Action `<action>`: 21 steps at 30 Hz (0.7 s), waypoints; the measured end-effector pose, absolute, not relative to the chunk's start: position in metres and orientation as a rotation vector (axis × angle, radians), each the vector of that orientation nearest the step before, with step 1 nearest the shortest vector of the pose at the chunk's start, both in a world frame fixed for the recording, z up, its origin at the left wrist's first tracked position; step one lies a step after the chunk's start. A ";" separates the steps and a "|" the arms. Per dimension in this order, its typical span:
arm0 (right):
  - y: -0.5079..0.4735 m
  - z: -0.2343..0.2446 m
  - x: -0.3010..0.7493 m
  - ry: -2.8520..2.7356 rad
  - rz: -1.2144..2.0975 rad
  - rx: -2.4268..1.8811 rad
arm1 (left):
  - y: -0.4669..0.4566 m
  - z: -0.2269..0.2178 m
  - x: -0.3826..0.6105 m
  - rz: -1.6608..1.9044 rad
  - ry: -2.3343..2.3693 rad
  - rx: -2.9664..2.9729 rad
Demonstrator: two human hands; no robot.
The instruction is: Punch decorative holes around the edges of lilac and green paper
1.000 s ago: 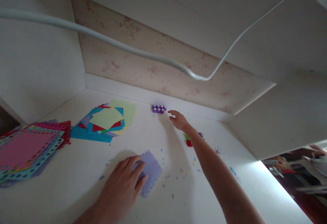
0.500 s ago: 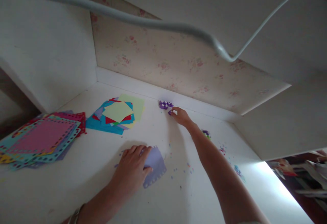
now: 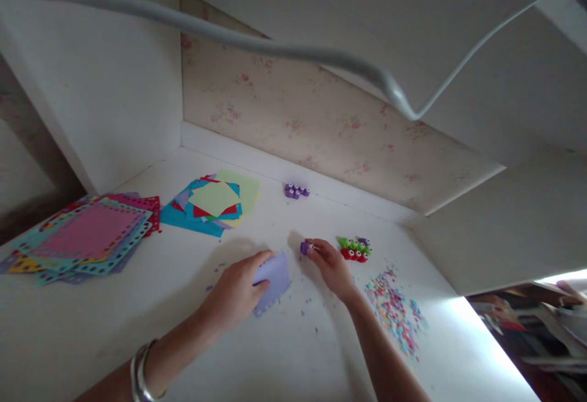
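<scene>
My left hand (image 3: 236, 292) grips a small lavender paper square (image 3: 274, 273) with punched edges, lifting one side of it off the white desk (image 3: 293, 353). My right hand (image 3: 331, 265) is closed round a small purple hole punch (image 3: 305, 247), held just right of the paper. A cluster of several purple punches (image 3: 296, 191) stands by the back wall. Green, red and purple punches (image 3: 354, 248) sit in a group right of my right hand.
A fanned pile of plain coloured paper squares (image 3: 211, 203) lies at the back left. A stack of punched-edge sheets (image 3: 87, 237) lies at the far left. Coloured paper confetti (image 3: 394, 310) is scattered at the right. A white cable (image 3: 229, 32) hangs across the top.
My right hand took one purple punch from the cluster by the wall and drew it back toward the lavender paper. My left hand has raised the paper's edge. The camera shifted.
</scene>
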State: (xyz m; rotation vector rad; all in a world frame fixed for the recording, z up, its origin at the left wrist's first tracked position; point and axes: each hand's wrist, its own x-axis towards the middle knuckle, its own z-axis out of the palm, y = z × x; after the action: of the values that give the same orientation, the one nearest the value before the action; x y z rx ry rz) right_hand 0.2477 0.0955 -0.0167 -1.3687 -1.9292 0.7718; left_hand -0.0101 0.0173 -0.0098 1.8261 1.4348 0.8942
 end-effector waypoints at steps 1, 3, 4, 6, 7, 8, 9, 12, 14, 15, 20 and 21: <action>0.079 -0.021 0.247 -1.789 0.901 -1.318 | 0.018 -0.007 -0.010 0.902 1.418 1.787; 0.052 -0.026 0.244 -1.615 1.031 -1.249 | 0.019 -0.002 -0.010 0.912 1.382 1.681; 0.041 -0.027 0.241 -1.574 1.061 -1.227 | 0.020 -0.001 -0.010 0.916 1.356 1.624; 0.027 -0.025 0.236 -1.530 1.085 -1.198 | 0.020 0.001 -0.010 0.912 1.300 1.507; 0.023 -0.022 0.234 -1.517 1.097 -1.185 | 0.020 0.001 -0.009 0.904 1.270 1.451; 0.021 -0.020 0.232 -1.509 1.110 -1.173 | 0.020 0.001 -0.009 0.896 1.241 1.406; 0.019 -0.018 0.230 -1.504 1.120 -1.163 | 0.021 0.001 -0.008 0.884 1.216 1.375; 0.019 -0.014 0.228 -1.498 1.139 -1.150 | 0.021 -0.002 -0.008 0.851 1.181 1.330; 0.019 -0.014 0.229 -1.493 1.138 -1.158 | 0.022 -0.003 -0.008 0.842 1.184 1.328; 0.019 -0.015 0.230 -1.491 1.139 -1.164 | 0.022 -0.004 -0.008 0.838 1.184 1.327; 0.018 -0.016 0.235 -1.495 1.173 -1.179 | 0.023 -0.004 -0.009 0.791 1.191 1.321; 0.018 -0.016 0.235 -1.498 1.178 -1.178 | 0.023 -0.005 -0.009 0.776 1.191 1.317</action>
State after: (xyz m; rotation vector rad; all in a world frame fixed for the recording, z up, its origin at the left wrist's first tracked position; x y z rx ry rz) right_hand 0.2352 0.0181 -0.0159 -1.1778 -1.4981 1.1781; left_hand -0.0090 0.0227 -0.0045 1.3165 1.1906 0.7759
